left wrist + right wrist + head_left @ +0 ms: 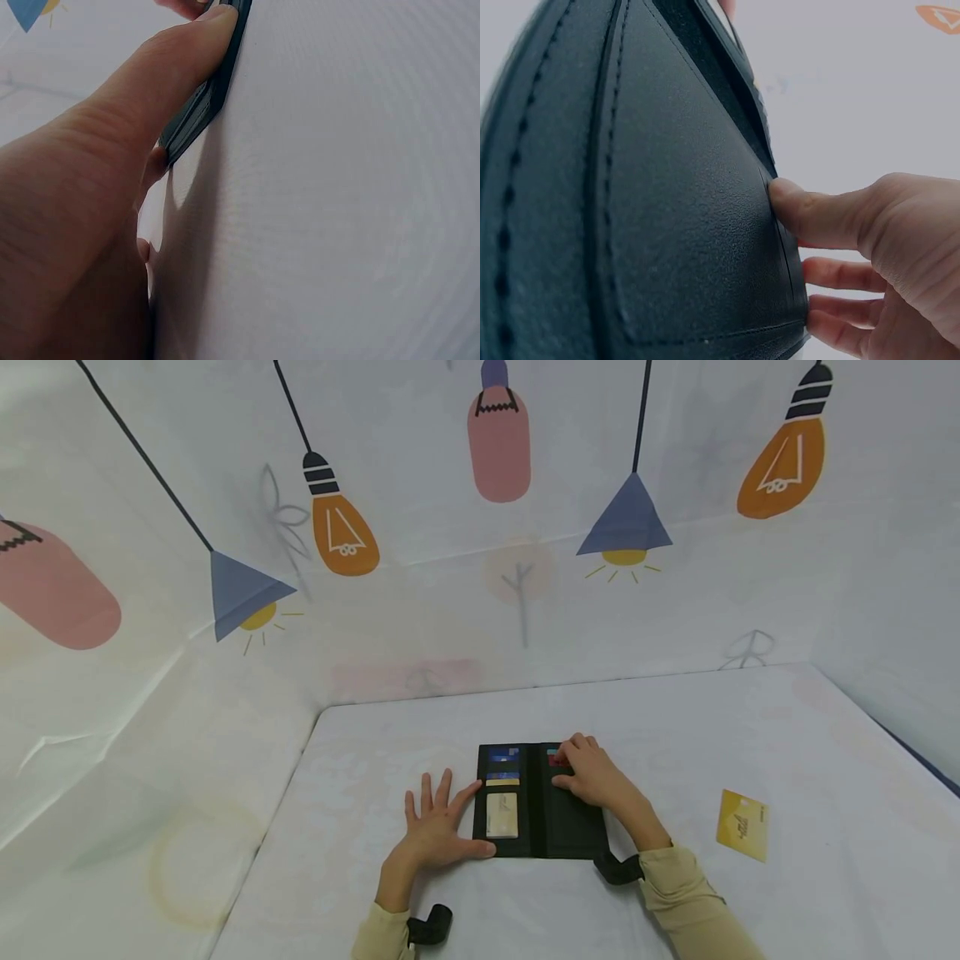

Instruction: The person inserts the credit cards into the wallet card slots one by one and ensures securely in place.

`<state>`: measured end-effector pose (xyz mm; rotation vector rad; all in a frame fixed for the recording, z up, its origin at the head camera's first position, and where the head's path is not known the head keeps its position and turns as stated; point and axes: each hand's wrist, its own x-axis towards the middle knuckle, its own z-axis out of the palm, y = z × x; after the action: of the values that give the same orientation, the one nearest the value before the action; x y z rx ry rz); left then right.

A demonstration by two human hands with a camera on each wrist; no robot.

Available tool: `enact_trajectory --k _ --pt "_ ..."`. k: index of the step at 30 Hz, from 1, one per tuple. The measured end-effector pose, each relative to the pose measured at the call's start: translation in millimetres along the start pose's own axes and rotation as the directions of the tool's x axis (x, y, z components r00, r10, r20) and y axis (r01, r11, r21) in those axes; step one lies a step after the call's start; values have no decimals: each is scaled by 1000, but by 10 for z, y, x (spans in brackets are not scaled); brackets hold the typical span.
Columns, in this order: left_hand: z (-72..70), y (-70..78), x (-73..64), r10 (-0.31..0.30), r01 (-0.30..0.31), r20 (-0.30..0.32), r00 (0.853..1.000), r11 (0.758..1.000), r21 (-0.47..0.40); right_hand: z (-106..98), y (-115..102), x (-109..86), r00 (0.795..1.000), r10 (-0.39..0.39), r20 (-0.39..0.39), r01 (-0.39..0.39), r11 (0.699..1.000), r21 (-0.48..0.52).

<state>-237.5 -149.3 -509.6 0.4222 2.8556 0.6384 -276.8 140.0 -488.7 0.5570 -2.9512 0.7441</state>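
Observation:
An unfolded black wallet (574, 827) lies on the white tabletop, with blue cards (502, 775) and a pale card (502, 815) in its left half. My left hand (438, 837) spreads its fingers at the left edge; its thumb (191, 49) presses the lower left corner. My right hand (597, 774) reaches over the upper right half, fingertips at the slots beside a red card (557, 760). In the right wrist view, the right thumb (817, 214) touches the wallet's leather face and the other fingers bend near its edge. The index fingertip is hidden there.
A yellow card (742, 825) lies flat on the table to the right of the right arm. White sheeting printed with lamps and bulbs (345, 535) rises behind and to the left. A black wrist camera (431, 925) is strapped under each forearm.

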Motion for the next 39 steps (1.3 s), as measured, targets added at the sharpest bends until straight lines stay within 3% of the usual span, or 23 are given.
enact_trajectory --k 13,20,29,39 --pt "-2 -9 11 2 -3 6 1000 1000 8 14 12 4 1000 -5 -12 4 999 -41" --pt "-10 -5 -1 -1 1 3 1000 1000 17 -68 127 -29 1000 -15 8 14 999 45" --pt "1 -26 -4 3 -3 0 1000 1000 13 -316 380 -190 996 -48 -71 53 996 70" --pt "-5 -46 1 16 -16 8 1000 1000 7 -452 661 -547 995 -96 28 96 995 -5"
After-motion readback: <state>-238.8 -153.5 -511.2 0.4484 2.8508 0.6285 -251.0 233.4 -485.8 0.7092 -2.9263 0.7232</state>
